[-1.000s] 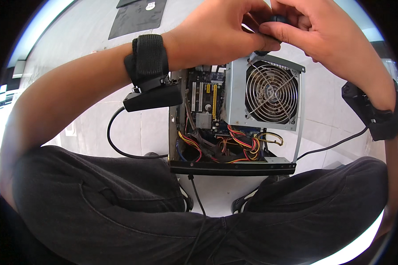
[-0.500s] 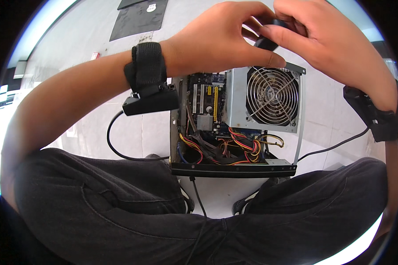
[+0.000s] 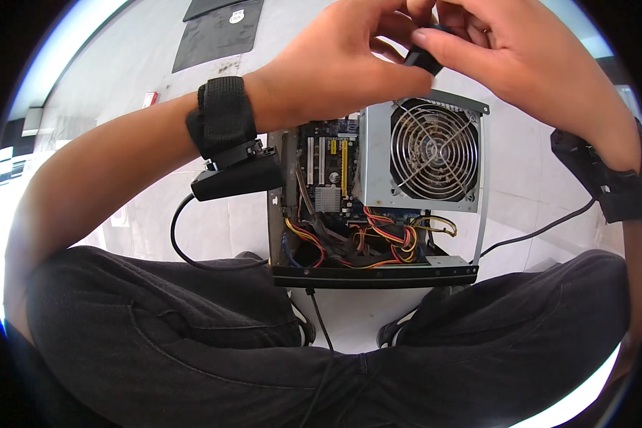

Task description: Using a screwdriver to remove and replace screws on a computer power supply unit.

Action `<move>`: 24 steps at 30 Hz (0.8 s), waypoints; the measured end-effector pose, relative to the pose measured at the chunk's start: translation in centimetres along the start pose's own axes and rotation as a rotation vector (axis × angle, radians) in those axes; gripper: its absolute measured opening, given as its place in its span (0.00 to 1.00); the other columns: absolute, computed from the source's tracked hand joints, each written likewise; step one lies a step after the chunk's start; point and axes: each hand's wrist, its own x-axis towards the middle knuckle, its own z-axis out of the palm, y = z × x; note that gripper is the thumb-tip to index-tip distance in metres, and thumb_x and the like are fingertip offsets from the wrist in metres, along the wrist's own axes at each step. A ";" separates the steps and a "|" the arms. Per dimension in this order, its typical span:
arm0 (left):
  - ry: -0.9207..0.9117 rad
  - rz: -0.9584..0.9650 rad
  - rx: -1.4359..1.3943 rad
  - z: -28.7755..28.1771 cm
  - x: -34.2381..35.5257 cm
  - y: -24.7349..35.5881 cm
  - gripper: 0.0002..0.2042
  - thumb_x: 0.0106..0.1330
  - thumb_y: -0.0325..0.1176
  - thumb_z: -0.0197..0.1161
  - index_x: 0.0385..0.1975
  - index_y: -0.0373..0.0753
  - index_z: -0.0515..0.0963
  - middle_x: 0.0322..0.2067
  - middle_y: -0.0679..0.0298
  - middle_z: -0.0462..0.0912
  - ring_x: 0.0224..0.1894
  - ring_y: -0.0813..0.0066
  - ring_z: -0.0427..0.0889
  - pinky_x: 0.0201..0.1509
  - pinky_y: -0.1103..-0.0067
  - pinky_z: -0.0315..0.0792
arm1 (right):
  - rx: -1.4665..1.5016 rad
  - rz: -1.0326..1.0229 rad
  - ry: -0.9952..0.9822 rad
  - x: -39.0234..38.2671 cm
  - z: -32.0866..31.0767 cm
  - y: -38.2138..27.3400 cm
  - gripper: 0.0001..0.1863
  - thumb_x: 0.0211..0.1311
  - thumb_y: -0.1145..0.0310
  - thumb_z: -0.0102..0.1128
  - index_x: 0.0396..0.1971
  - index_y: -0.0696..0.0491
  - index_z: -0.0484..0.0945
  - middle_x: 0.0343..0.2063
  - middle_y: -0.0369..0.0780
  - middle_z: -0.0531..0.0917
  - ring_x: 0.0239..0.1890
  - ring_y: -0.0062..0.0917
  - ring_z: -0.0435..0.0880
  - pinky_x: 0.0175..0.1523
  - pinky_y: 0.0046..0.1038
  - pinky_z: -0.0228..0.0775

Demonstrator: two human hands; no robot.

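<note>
Up at the top edge, above an opened desktop computer case (image 3: 378,275), my two hands meet around a small black object (image 3: 424,60) whose kind I cannot make out. My right hand (image 3: 503,53) pinches it, with the thumb laid along its upper part. Around its lower end curl the fingers and thumb of my left hand (image 3: 349,60); some fingertips are hidden. Below them sits a silver power supply (image 3: 378,157) with a dusty round fan grille (image 3: 436,152). To its left the motherboard (image 3: 328,191) shows, with white and yellow slots.
Red, yellow and black wires (image 3: 399,239) bunch at the case's near end. Black devices with cables are strapped to both wrists, the left one (image 3: 239,177) hanging over the case's left edge. A dark panel (image 3: 217,39) lies on the floor at far left. My legs (image 3: 192,335) flank the case.
Both hands have shifted slightly left and up with the black object still between them. The case appears slightly farther left in the view.
</note>
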 end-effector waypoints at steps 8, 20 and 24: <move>-0.096 -0.141 0.008 -1.4 0.3 0.9 0.23 0.66 0.29 0.70 0.57 0.28 0.73 0.50 0.53 0.84 0.54 0.67 0.84 0.63 0.68 0.78 | -0.067 0.033 0.008 -0.3 0.0 0.1 0.18 0.71 0.57 0.60 0.34 0.59 0.77 0.17 0.41 0.77 0.18 0.26 0.74 0.27 0.31 0.66; 0.013 -0.204 0.119 0.4 0.0 1.7 0.25 0.66 0.31 0.71 0.59 0.27 0.71 0.51 0.52 0.83 0.51 0.70 0.85 0.60 0.71 0.80 | 0.034 0.037 0.151 0.4 0.6 0.9 0.15 0.67 0.61 0.60 0.33 0.61 0.77 0.18 0.41 0.77 0.18 0.28 0.72 0.26 0.33 0.66; -0.042 -0.197 -0.009 -0.7 0.5 0.1 0.26 0.66 0.28 0.69 0.61 0.27 0.69 0.53 0.51 0.82 0.51 0.69 0.85 0.58 0.72 0.82 | 0.052 0.239 -0.075 1.1 -0.9 -0.2 0.15 0.67 0.61 0.60 0.34 0.60 0.76 0.18 0.41 0.77 0.20 0.28 0.74 0.26 0.33 0.66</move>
